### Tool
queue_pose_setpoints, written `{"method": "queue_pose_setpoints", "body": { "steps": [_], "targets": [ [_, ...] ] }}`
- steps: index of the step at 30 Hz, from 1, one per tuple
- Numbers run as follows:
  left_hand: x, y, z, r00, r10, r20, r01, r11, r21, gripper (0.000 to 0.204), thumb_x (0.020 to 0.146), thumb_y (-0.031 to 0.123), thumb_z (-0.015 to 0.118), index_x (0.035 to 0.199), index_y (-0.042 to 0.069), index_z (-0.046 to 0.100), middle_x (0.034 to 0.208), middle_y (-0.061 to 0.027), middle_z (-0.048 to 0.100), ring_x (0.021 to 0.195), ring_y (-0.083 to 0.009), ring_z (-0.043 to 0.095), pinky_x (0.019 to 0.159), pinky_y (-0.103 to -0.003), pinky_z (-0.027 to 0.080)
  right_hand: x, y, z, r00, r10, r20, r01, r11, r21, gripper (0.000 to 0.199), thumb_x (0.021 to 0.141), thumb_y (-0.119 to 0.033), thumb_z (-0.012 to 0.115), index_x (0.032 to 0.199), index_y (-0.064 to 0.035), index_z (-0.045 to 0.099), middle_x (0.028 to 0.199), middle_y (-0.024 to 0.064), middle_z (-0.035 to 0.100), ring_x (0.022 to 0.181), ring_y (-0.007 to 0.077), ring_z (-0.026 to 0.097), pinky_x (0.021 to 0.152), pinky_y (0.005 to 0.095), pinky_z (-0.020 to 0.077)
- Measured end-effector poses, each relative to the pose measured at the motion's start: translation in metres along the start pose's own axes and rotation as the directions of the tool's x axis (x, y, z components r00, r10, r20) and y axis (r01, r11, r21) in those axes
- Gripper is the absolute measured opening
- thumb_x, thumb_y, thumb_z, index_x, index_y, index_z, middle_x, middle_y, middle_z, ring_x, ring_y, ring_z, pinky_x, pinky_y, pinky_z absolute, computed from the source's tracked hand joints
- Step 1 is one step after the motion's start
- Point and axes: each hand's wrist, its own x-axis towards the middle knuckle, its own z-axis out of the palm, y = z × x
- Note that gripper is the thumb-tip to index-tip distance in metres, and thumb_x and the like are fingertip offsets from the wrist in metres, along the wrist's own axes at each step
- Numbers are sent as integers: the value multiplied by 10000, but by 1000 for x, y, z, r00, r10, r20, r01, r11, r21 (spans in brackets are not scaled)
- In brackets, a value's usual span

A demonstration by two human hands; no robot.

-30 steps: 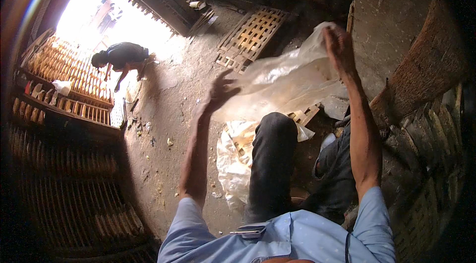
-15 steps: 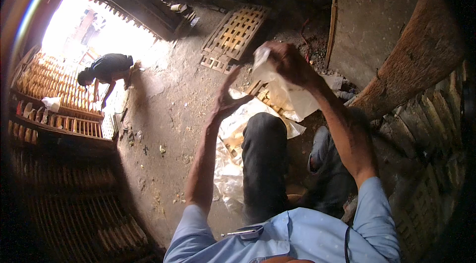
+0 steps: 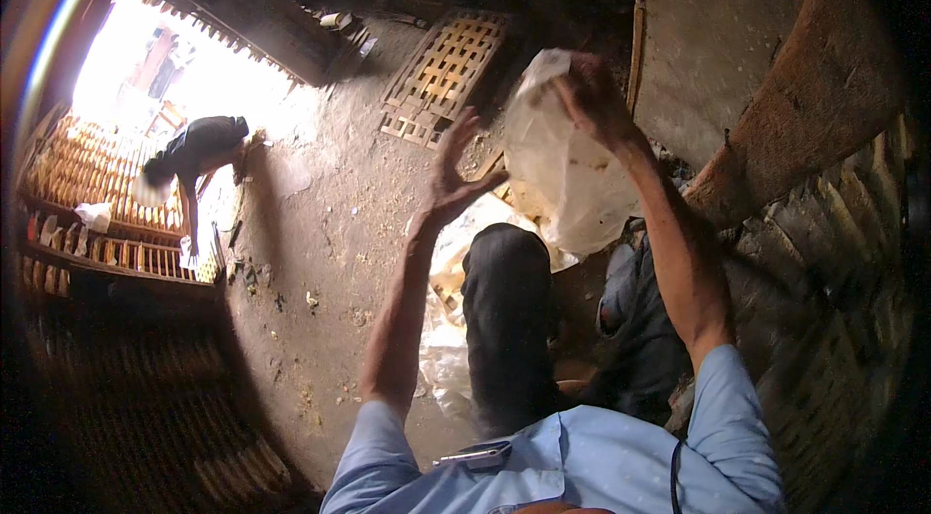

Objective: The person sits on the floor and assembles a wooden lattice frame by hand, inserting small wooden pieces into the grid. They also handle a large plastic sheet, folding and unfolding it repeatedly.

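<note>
Plastic is what you are handling: a thin, translucent white plastic sheet (image 3: 562, 160) that is hanging crumpled from your raised right hand (image 3: 592, 97), above your dark-trousered knees (image 3: 504, 291). Your right hand is pinching it tight at a bunched top corner, while your left hand (image 3: 451, 175) is hovering just beside it, fingers spread and gripping nothing. Judging by how it is drooping and folding, it is going to feel very light, limp and a little slippery, and it is likely to tear if snagged; gathered corners or edges are looking like the safest places to grip. More pale plastic (image 3: 446, 320) is lying on the dirt floor (image 3: 330, 223) below. Wooden lattice trays (image 3: 441, 78) are resting further off, and I cannot tell whether anything is sitting in them. Another person (image 3: 194, 160) is bending over racks (image 3: 87, 175) by the bright opening.
</note>
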Motion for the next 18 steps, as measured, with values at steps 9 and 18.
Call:
{"method": "queue_pose_setpoints", "body": {
  "steps": [9,18],
  "targets": [
    [24,12,8,991,-92,96,109,977,-186,236,976,234,697,988,-1,718,856,-57,726,846,-119,704,745,-268,544,-4,-18,-17,927,259,-271,-328,911,-250,439,889,-183,647,1305,-63,573,1109,183,656,1093,350,626,965,431,491],
    [29,34,15,971,-224,86,201,955,219,200,963,147,672,1066,-24,690,938,-131,730,961,-168,688,779,-337,554,-22,-48,18,926,97,366,49,928,-369,369,930,-399,652,988,-40,711,1072,186,696,1090,344,647,951,574,468]
  ]
}}
